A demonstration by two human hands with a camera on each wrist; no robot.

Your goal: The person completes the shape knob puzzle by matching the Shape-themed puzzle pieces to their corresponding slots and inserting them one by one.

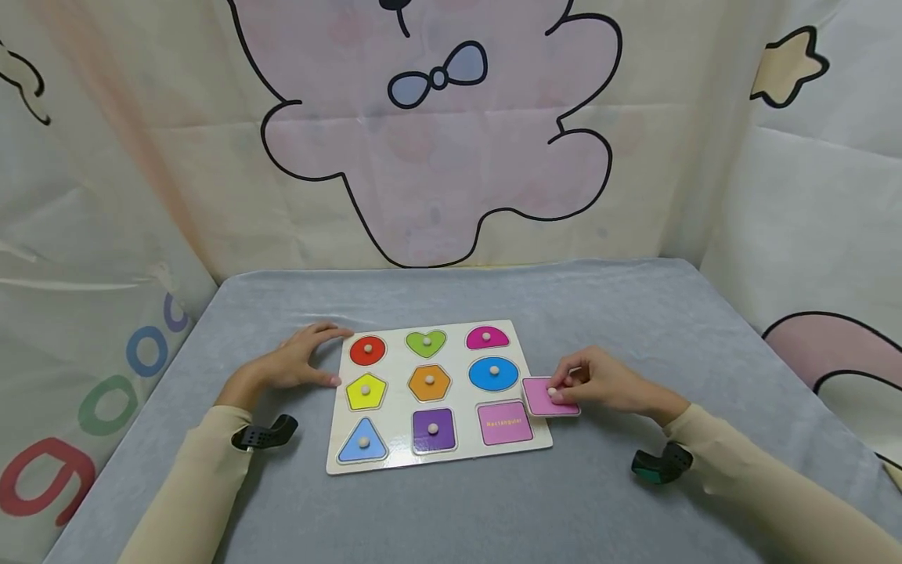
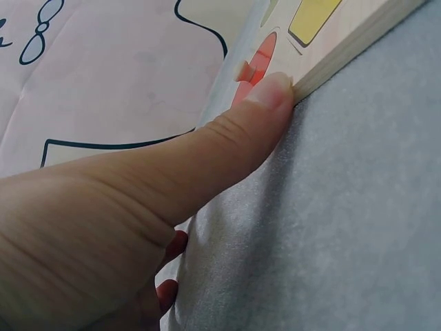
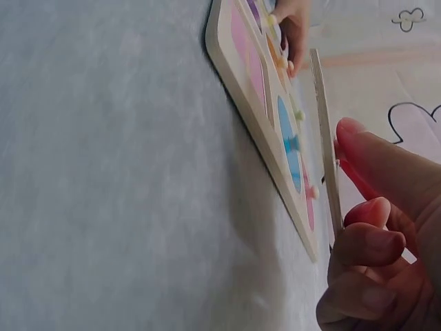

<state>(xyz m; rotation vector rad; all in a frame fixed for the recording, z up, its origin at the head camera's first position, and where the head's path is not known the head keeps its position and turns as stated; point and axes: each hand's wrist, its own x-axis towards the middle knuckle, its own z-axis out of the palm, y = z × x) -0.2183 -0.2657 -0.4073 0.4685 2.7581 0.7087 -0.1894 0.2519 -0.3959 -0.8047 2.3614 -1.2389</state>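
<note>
A white wooden shape-puzzle board (image 1: 398,423) lies on the cloth, its colored pieces with small knobs seated in it. My right hand (image 1: 606,384) pinches the knob of a pink rectangle piece (image 1: 537,398). That piece overlaps the board's right edge in the head view, and the right wrist view shows it edge-on, raised above the cloth. A bare pink recess (image 1: 505,423) with printed lettering sits at the board's lower right corner. Against the board's left edge rests my left hand (image 1: 299,360), fingers extended; its thumb (image 2: 255,114) touches the edge near the red circle piece (image 1: 368,350).
A grey cloth (image 1: 437,517) covers the table. Around the far side and both flanks hang printed fabric walls (image 1: 437,157). Each wrist wears a black band with a camera, the left one (image 1: 264,433) and the right one (image 1: 662,464).
</note>
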